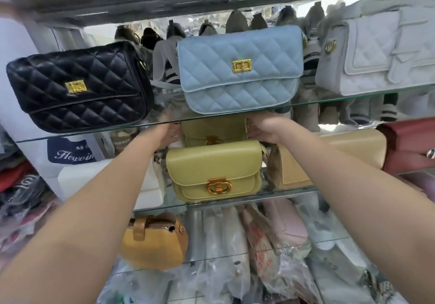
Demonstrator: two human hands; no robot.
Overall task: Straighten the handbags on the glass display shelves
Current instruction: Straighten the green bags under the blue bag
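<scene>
Rear yellow handbag (213,130): middle glass shelf (282,194), just behind the front yellow handbag (213,169), at its 12 o'clock. I see only its top half and gold clasp.
Left hand (169,131): at the rear yellow handbag's 9 o'clock end, touching it. It is blurred through the shelf edge, so I cannot tell whether the fingers grasp or merely press.
Right hand (263,129): at the bag's 3 o'clock end, fingers curled round that end, grasping it.
Front yellow handbag: upright at the shelf's front edge, flap closed, gold ring clasp facing me. Neither hand touches it.
Beige handbag (334,156): same shelf, at 3 o'clock of the yellow pair, partly hidden by my right forearm.
Red handbag (409,149): further out at 3 o'clock, touching the beige handbag.
White handbag (106,182): same shelf, at 9 o'clock, behind my left forearm.
Upper glass shelf (94,132): carries three quilted bags.
Blue quilted handbag (240,68): at 12 o'clock of the hands, tilted slightly, gold clasp forward.
Black quilted handbag (77,87): at 9 o'clock of the blue one, tilted, well apart from it.
White quilted handbag (376,54): at 3 o'clock of the blue one.
Mustard handbag (153,241): lower shelf, at 7 o'clock of the front yellow handbag.
</scene>
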